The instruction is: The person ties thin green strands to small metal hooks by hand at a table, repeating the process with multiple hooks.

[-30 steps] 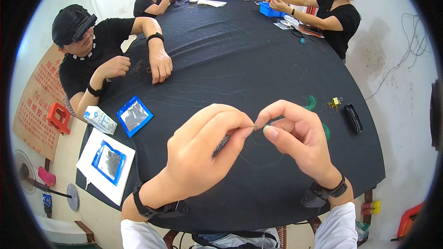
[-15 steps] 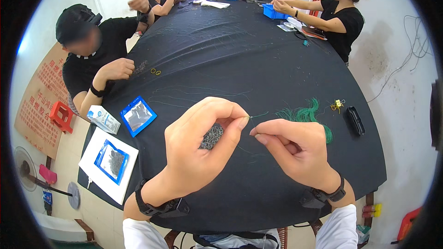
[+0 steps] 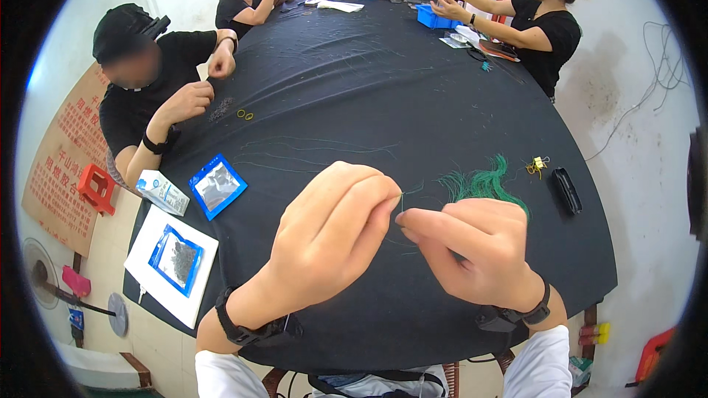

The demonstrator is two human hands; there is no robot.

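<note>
My left hand (image 3: 332, 228) is closed in a pinch, with a fine green thread (image 3: 402, 203) at its fingertips. Just to the right, my right hand (image 3: 472, 247) also pinches, its thumb and forefinger pressed together at the lower end of that thread. Whether a small piece sits between the left fingertips is too fine to make out. Beyond my right hand lies a bundle of loose green threads (image 3: 483, 183), fanned out at its left end. Several single threads (image 3: 302, 149) stretch across the black cloth (image 3: 354, 121) past my left hand.
To my left are a white board (image 3: 199, 291) with a blue-edged bag (image 3: 177, 256) of grey bits, another blue-edged bag (image 3: 217, 186) and a carton (image 3: 162, 191). At right lie a gold clip (image 3: 538, 166) and a black case (image 3: 567, 191). Several people work around the table.
My left hand has turned and its fingers have closed up, so the grey pile seen through them before is now hidden. My right hand has shifted slightly, nearer the left fingertips.
</note>
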